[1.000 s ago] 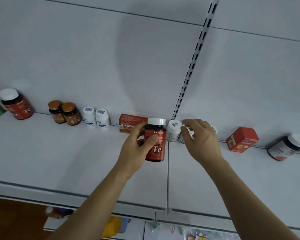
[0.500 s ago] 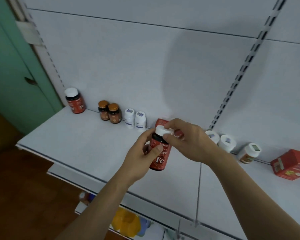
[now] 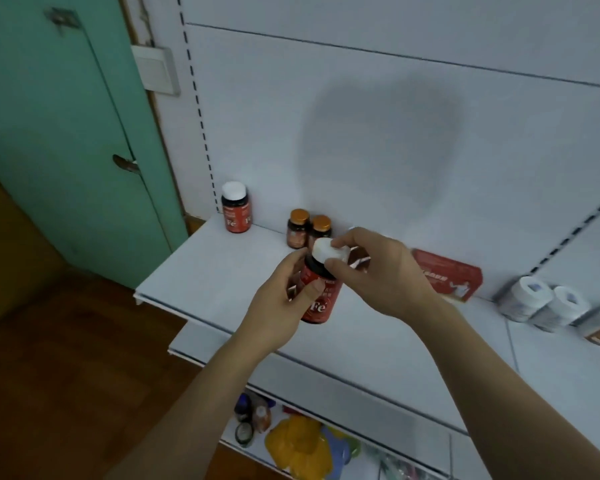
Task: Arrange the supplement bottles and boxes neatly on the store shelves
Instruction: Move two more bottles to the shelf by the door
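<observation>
A red Fe bottle (image 3: 321, 301) with a white cap is held above the white shelf (image 3: 222, 271). My left hand (image 3: 281, 299) grips its body from the left, thumb across the label. My right hand (image 3: 378, 271) pinches the white cap from the right. A second red Fe bottle (image 3: 236, 211) stands at the shelf's far left corner. Two amber bottles with orange caps (image 3: 307, 228) stand behind my hands. A red box (image 3: 447, 277) leans at the back wall. White bottles (image 3: 541, 303) lie on their sides at the right.
A green door (image 3: 66, 150) stands left of the shelving, over a brown wooden floor (image 3: 66, 358). A lower shelf holds a yellow packet (image 3: 298, 445) and small bottles (image 3: 250, 417). A slotted upright (image 3: 198, 109) runs up the back panel.
The view swung left, bringing the door into sight. Both hands carried the Fe bottle leftward along the shelf; my right hand, earlier at the white bottles, now holds the cap.
</observation>
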`<state>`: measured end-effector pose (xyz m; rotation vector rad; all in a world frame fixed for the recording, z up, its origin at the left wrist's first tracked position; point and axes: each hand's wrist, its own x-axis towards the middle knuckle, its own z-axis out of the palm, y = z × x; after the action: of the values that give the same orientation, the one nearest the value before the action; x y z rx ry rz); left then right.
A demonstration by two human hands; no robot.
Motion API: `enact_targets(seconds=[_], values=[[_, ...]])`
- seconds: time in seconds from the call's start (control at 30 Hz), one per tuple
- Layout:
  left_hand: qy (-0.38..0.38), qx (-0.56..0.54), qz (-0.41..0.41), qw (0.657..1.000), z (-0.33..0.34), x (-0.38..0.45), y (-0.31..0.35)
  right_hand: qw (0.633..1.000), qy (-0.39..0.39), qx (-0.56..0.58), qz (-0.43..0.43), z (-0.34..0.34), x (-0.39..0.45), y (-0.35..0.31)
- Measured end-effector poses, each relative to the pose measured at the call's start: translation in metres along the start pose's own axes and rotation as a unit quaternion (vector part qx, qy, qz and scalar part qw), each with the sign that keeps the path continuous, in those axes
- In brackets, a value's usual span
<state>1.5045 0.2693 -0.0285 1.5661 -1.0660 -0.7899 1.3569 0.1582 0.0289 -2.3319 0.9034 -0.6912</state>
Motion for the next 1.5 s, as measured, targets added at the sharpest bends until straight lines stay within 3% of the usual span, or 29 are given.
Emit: enact_targets(seconds=[0.2,0.4,0.63,1.0,1.27,1.5], values=[[0.046,0.099,-0.014,0.994,-0.068,0.011,-0.021,0.999,0.024,-0.038,-0.029,0.057,0.035,-0.037],[0.088,0.299,0.004,0.950,-0.116,0.044,-0.045,0.989,0.060,-0.117,-0.061,0.098,0.091,-0.041],[0.066,0.424,0.006,0.903,-0.154,0.093,-0.072,0.984,0.025,-0.172,-0.032,0.138,0.161,-0.019],[-0.019,0.452,-0.013,0.892,-0.196,0.143,-0.108,0.980,0.052,-0.189,0.038,0.180,0.208,-0.004],[-0.079,0.437,0.030,0.896,-0.219,0.155,-0.117,0.967,0.113,-0.223,0.040,0.193,0.202,-0.013],[-0.087,0.440,0.062,0.891,-0.230,0.157,-0.118,0.958,0.130,-0.253,0.040,0.204,0.198,-0.017]])
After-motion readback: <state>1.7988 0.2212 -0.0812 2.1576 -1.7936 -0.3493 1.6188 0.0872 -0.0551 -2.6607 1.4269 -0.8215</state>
